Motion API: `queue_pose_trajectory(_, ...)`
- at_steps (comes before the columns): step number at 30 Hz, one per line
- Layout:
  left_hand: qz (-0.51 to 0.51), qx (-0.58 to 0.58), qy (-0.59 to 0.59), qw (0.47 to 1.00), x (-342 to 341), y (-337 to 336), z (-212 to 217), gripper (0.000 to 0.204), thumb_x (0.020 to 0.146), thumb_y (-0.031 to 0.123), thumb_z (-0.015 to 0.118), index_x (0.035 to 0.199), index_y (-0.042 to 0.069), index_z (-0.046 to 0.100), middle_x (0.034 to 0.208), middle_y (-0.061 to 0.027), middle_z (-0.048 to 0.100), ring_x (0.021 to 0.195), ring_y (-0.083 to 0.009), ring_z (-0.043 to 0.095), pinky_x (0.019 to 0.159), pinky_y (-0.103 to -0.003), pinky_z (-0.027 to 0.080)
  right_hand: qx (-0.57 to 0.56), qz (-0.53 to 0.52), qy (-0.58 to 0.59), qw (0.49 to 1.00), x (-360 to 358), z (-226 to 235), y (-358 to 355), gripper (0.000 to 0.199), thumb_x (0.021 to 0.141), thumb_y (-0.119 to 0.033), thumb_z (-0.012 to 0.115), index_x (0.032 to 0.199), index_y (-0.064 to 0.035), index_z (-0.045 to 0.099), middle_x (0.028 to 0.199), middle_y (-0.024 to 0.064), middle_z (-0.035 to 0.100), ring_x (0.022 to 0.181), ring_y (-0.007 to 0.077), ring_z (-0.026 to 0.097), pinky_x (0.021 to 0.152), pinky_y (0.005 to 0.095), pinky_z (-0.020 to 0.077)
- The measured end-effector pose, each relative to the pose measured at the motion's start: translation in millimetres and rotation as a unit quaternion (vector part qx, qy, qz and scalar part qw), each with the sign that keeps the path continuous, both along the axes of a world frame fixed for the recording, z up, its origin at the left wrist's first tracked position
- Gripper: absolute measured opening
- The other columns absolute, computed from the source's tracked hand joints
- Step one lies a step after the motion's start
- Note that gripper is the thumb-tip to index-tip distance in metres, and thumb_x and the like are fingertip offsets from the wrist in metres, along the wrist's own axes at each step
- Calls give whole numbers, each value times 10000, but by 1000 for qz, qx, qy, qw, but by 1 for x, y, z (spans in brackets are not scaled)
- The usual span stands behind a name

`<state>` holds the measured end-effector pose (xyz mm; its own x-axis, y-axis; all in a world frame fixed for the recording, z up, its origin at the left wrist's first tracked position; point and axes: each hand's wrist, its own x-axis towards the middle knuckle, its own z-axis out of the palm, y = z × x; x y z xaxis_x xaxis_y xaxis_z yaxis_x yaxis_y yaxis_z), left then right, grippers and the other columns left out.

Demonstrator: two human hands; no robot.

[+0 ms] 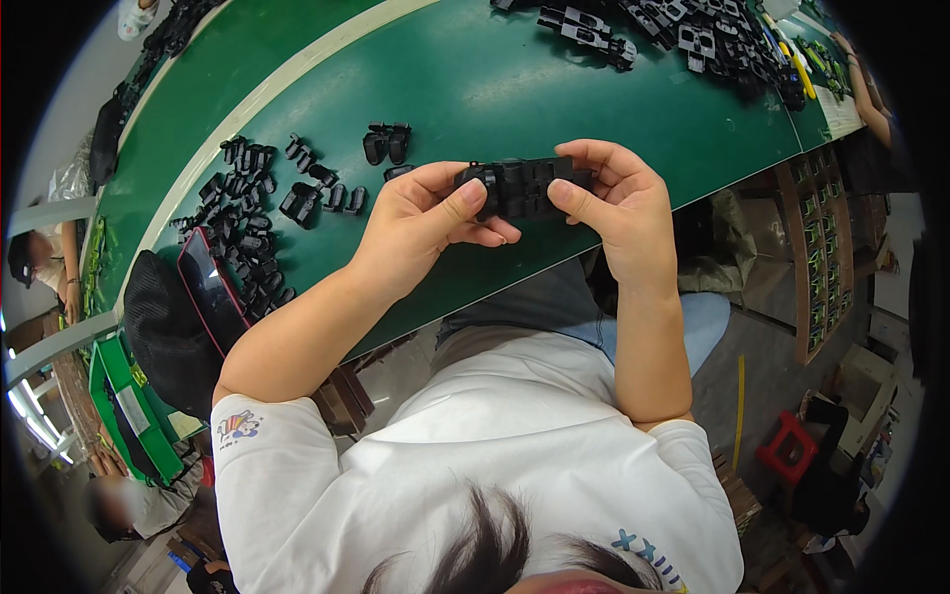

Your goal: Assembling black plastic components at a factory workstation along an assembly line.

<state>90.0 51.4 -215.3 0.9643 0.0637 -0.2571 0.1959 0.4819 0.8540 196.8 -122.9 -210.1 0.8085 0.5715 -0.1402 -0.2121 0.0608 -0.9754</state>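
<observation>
Both hands hold a long black moulded plastic part [522, 186] level over the near edge of the green table. My left hand [421, 213] is closed on its left end, the thumb pressing on top. My right hand [621, 201] grips the right end between thumb and fingers. Its surface has raised blocky shapes, but the fingers hide both ends. Just beyond my left hand lies a pair of small black seat-shaped pieces [387, 144]. More black seat-shaped pieces [300, 203] lie scattered to the left, thickening into a loose pile [242, 213].
At the far right is a heap of black and grey plastic assemblies [698, 40], beside a yellow-handled tool [798, 69]. A red-edged phone-like slab [213, 287] and a black mesh object [168, 332] stand at the left edge. Another person's arm [866, 94] reaches in at far right.
</observation>
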Motion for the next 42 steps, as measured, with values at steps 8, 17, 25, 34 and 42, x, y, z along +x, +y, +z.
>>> queue_pose_trajectory(8, 11, -3, -5, 1000, -3, 5, 5, 332, 911, 196, 522, 1136, -48, 508, 1008, -158, 606, 800, -230, 648, 691, -274, 541, 21, 9, 5, 1000, 0, 3, 4, 309, 726, -31, 723, 1007, 8, 600, 858, 34, 567, 689, 77, 558, 560, 180, 460)
queue_pose_trajectory(17, 125, -73, -4, 989, 8, 33, 44, 216, 919, 144, 484, 1010, -48, 522, 993, -163, 601, 826, -264, 649, 687, -282, 552, 74, -101, -84, 989, 22, -4, -13, 279, 846, -134, 640, 1060, 19, 548, 951, 63, 581, 853, 96, 543, 765, 211, 452)
queue_pose_trajectory(25, 461, 85, -52, 882, 52, 275, 75, 166, 898, 152, 524, 931, -10, 520, 875, -149, 604, 676, -227, 641, 468, -253, 492, -56, -170, -277, 944, 22, -13, -1, 140, 779, -36, 660, 894, 1, 589, 907, 75, 589, 767, 124, 544, 692, 231, 455)
queue_pose_trajectory(34, 755, 103, 105, 639, 63, 497, -23, 200, 800, 130, 678, 748, -15, 551, 621, -86, 579, 487, -159, 550, 379, -227, 379, -204, -173, -395, 879, 12, -4, 9, 156, 691, 24, 670, 795, -19, 562, 856, 115, 589, 756, 217, 562, 633, 281, 449)
queue_pose_trajectory(42, 653, 152, -105, 734, -24, 686, -40, 459, 847, 82, 563, 1166, -189, 376, 1145, -275, 502, 891, -288, 597, 693, -331, 579, -188, -158, -462, 852, 29, -12, 14, 184, 616, -30, 723, 689, -40, 555, 818, 101, 584, 708, 253, 567, 604, 315, 458)
